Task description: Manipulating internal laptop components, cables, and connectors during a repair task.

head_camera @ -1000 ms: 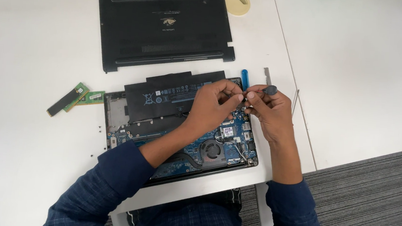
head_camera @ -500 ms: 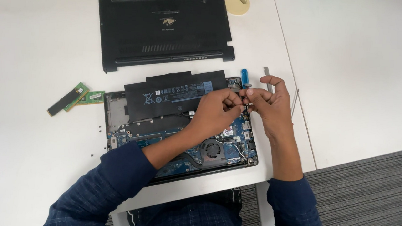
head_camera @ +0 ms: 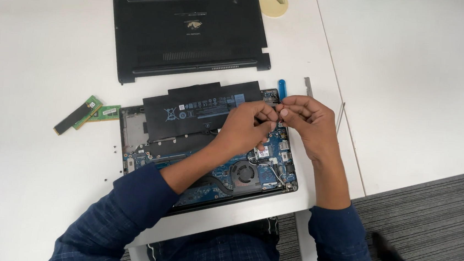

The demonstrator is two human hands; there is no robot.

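both hands, left hand [head_camera: 246,127] and right hand [head_camera: 306,118], pinch closed above the open laptop [head_camera: 209,145].

A white desk [head_camera: 40,38] is seen, on which an opened laptop [head_camera: 187,143], its black bottom cover [head_camera: 187,30], memory sticks [head_camera: 87,114], loose screws [head_camera: 114,149] and a tape roll [head_camera: 273,2] are laid.

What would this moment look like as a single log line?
left hand and right hand: fingertips meet on something tiny, unclear | under them: open laptop | beside: blue tool, removed cover
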